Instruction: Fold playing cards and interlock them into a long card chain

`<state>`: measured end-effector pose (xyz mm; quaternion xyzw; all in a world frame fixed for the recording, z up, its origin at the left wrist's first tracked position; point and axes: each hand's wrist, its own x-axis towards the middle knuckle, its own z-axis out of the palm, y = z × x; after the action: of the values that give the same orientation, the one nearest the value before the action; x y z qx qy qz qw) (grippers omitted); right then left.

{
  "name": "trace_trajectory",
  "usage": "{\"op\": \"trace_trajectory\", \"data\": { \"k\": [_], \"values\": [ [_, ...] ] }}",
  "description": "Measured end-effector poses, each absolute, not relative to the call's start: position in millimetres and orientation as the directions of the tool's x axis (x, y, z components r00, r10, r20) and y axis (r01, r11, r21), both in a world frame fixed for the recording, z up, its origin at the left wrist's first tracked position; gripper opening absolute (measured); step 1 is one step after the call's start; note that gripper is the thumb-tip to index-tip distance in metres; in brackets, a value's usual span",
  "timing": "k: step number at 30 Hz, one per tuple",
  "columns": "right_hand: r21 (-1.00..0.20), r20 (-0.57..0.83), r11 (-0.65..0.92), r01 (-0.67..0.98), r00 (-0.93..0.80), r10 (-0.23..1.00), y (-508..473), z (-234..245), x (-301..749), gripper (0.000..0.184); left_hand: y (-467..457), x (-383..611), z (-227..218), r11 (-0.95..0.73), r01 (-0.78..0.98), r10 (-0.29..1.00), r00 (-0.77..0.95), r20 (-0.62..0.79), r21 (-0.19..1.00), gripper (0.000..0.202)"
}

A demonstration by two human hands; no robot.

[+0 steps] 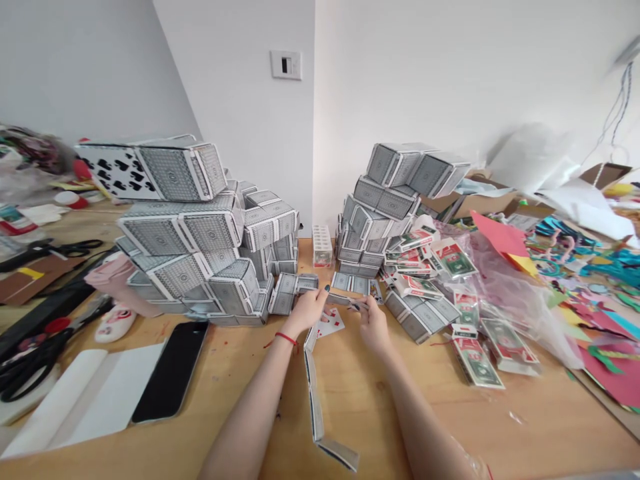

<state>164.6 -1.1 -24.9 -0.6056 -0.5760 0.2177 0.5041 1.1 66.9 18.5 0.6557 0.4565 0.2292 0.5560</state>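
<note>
A chain of joined playing cards (315,393) stands on edge on the wooden table, bent at its folds and running from my hands toward me. My left hand (309,310), with a red string at the wrist, is closed on the chain's far part. The fingers of my right hand (374,323) pinch the other end of that part. Beneath it lies a loose face-up diamond card (331,323). Blocks made of grey-backed cards form a tall stack (183,230) on the left and another stack (380,193) on the right. A separate card block (423,317) sits beside my right hand.
Packs of playing cards (477,362) are heaped at the right, near plastic wrap (530,313) and coloured paper scraps (610,353). A black phone (173,372), white paper (100,397) and scissors (37,357) lie at the left. Behind is a white wall.
</note>
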Motion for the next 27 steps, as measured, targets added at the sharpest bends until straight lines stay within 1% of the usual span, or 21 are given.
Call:
{"op": "trace_trajectory", "data": {
  "k": [4,8,12,18,27],
  "values": [
    [-0.855,0.298,0.146,0.498,0.241,0.924,-1.3,-27.1,164.1,0.011,66.4,3.3,14.0,0.006,0.400,0.852,0.477,-0.214,0.917,0.045],
    [-0.843,0.300,0.145,0.518,0.229,0.926,-1.0,-28.4,164.1,0.009,66.4,2.8,12.7,0.020,0.392,0.842,0.489,-0.227,0.920,0.048],
    [-0.845,0.299,0.152,0.513,0.217,0.929,-0.7,-30.1,165.9,0.010,66.9,0.7,13.0,0.056,0.364,0.826,0.507,-0.248,0.930,0.046],
    [-0.853,0.283,0.181,0.490,0.143,0.948,-1.8,-30.6,166.5,0.015,67.1,-2.1,17.7,0.116,0.354,0.812,0.505,-0.294,0.928,0.039],
    [-0.865,0.258,0.135,0.483,0.199,0.945,-1.3,-33.1,163.7,0.010,64.7,1.3,11.5,0.088,0.352,0.814,0.514,-0.272,0.932,0.038]
  ]
}}
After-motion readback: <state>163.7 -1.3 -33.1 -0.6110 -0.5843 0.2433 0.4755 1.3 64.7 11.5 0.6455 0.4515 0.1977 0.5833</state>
